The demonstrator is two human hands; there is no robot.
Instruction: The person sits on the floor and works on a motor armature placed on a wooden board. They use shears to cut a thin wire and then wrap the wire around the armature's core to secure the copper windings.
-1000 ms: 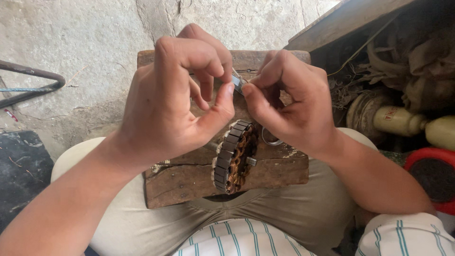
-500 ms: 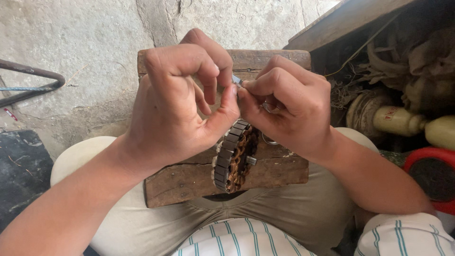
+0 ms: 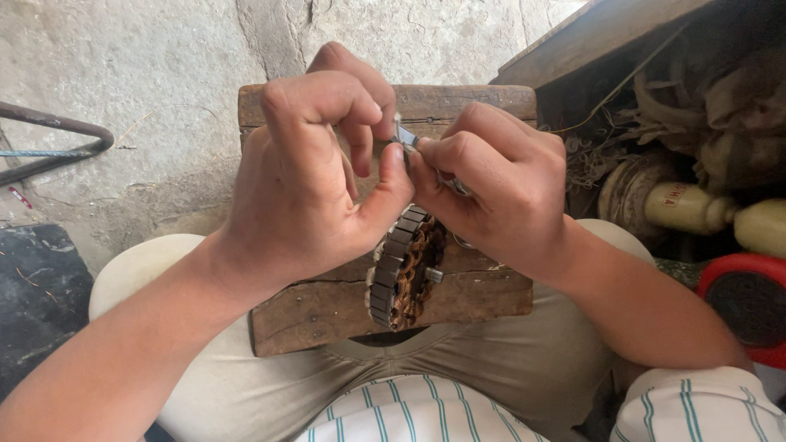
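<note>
Hands: we count two, both bare, meeting above the middle of the block.
Left hand [image 3: 315, 176]: fingers curled tight together, thumb tip pressed against the right thumb; it pinches the small metal piece [image 3: 405, 135] from the left.
Right hand [image 3: 499, 184]: fingers folded and pressed together, thumb and forefinger nipping the same piece from the right.
Small metal piece: one, grey and thin, held between the two thumbs, far of the stator; most of it is hidden, so we cannot tell its full shape.
Stator [image 3: 405, 266]: one round motor core, standing on edge on the near half of the block, just under both hands; grey laminated teeth around the rim, copper-coloured windings inside, a short metal shaft pointing right.
Wooden block [image 3: 327, 315]: one, worn and cracked, resting across our two knees in pale trousers.
Bent metal rod [image 3: 57, 135]: one, far left on the concrete floor.
Red round object [image 3: 741, 299]: one, at the right edge, partly cut off.
Cream cylinders [image 3: 696, 209]: two, perhaps, far right among dusty clutter under a wooden board.
</note>
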